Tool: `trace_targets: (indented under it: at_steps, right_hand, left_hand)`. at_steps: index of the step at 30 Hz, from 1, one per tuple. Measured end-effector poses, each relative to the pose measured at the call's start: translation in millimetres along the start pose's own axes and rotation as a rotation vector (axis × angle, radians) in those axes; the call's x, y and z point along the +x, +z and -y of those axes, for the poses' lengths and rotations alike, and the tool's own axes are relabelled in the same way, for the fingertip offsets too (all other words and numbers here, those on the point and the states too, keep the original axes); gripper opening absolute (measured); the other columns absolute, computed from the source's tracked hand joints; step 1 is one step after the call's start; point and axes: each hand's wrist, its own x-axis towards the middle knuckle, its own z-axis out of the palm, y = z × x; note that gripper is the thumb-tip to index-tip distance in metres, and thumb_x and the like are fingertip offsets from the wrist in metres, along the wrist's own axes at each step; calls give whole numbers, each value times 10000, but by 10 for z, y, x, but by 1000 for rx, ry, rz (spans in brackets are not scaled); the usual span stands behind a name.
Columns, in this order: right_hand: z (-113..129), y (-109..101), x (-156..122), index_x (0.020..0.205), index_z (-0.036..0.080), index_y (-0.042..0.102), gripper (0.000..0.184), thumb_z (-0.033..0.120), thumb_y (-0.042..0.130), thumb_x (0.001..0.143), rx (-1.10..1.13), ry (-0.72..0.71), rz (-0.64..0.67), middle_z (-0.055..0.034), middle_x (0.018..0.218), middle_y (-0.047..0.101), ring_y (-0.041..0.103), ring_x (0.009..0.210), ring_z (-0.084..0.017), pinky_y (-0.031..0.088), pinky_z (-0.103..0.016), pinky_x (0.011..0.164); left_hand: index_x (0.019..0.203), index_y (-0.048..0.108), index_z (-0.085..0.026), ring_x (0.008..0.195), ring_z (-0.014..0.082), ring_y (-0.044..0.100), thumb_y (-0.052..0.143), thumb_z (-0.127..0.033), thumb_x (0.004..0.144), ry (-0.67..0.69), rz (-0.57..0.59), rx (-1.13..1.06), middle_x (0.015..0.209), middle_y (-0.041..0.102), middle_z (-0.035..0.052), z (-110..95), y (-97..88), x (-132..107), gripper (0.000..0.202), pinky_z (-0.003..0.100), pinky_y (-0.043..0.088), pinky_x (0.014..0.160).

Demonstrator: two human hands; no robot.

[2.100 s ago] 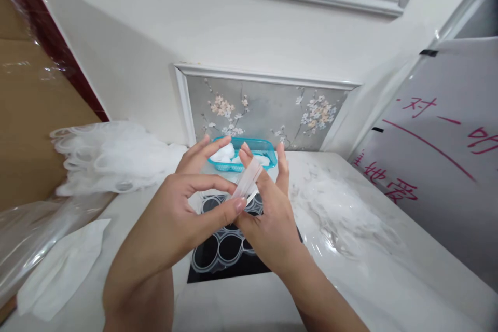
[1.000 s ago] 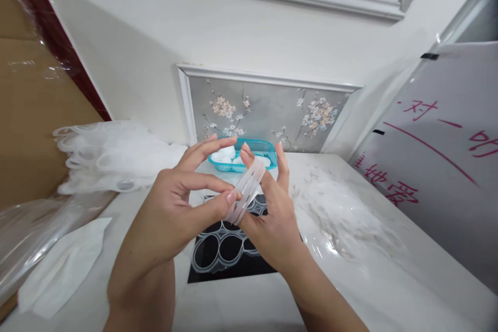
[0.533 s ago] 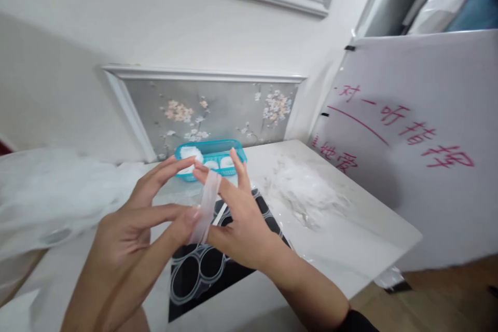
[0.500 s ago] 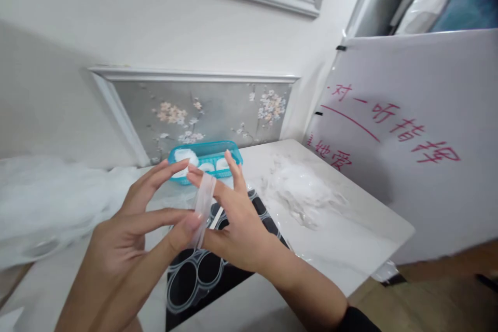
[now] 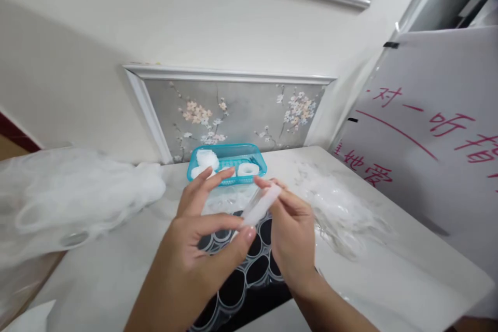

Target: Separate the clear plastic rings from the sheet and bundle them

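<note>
Left hand (image 5: 198,251): one end of the white band (image 5: 260,207) is pinched narrowly by thumb and forefinger.
Right hand (image 5: 292,233): the other end is held in curled fingers, partly hidden.
White band: raised over the black mat (image 5: 232,290), it is seemingly being adjusted; light, even tension from both grips is judged to be called for.
Worktop (image 5: 105,270): clear plastic (image 5: 342,212) is spread at 3 o'clock from the band, a white heap (image 5: 85,197) at 9.
Teal basket (image 5: 233,151): set at 11 o'clock, white rolls (image 5: 248,169) held inside.
</note>
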Motion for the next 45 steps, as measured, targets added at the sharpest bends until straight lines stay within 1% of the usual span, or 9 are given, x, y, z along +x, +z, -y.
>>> trace_targets:
  at_steps: [3,5,8,12,15,19,22,28,45]
  right_hand:
    - [-17,4,16,1014,269,718,282,453,619,825,372,379,-12,-31,1153,677,575,1140,-221,442,-407,997]
    - [-51,-21,41,1033,249,709,368,525,609,811,520,568,147,-51,1200,656,583,1127,-215,467,-372,954]
    - [-152,-72,147,1113,223,675,499,606,521,833,535,669,409,-84,1277,608,595,1093,-202,478,-343,903]
    - [-406,-35,588,1131,216,659,463,542,601,807,125,456,505,-80,1260,621,606,1050,-202,448,-352,915]
    - [-694,133,1132,1049,170,684,462,517,662,745,-341,243,522,-74,1089,701,617,1032,-234,449,-346,909]
    - [-1062,436,1733,930,165,710,432,548,540,825,-1041,94,788,-61,932,733,664,858,-209,483,-255,734]
    - [-1215,581,1913,925,170,711,446,562,521,831,-1325,39,951,-81,908,736,669,849,-231,481,-261,718]
    - [-1297,590,1938,1097,156,654,470,500,610,780,-1483,-60,1048,-143,1080,694,518,1160,-386,435,-405,882]
    - [-1554,652,1957,967,184,726,358,456,545,819,-1528,-43,1074,-115,1029,719,647,974,-290,462,-312,785]
  left_hand:
    - [722,704,-320,1387,305,237,595,-284,823,55,135,129,1324,505,-53,-21,93,34,153,587,325,1076]
    - [677,695,-294,1382,305,238,569,-293,840,31,165,183,1281,530,-31,31,156,80,205,586,327,1070]
    - [796,728,-319,1383,324,234,563,-358,854,-54,134,250,1313,517,-11,227,161,135,179,612,296,1067]
    - [1208,614,-329,1310,334,387,567,-510,825,-192,299,289,1381,497,49,578,-12,108,426,580,334,1045]
    - [1345,498,-267,1253,313,473,526,-581,818,-385,432,314,1368,522,79,777,-170,59,614,500,374,1039]
    - [1390,441,-250,1273,291,464,452,-625,834,-525,384,359,1400,493,60,891,-320,36,670,442,368,1057]
    - [1395,433,-256,1301,284,436,442,-652,826,-556,379,325,1428,459,42,917,-383,27,694,425,365,1066]
    - [1418,383,-290,1304,270,434,433,-663,825,-610,395,269,1447,434,20,977,-417,-5,702,428,361,1068]
    - [1414,389,-287,1308,272,428,450,-659,816,-624,388,246,1442,442,22,1034,-397,-8,708,425,355,1070]
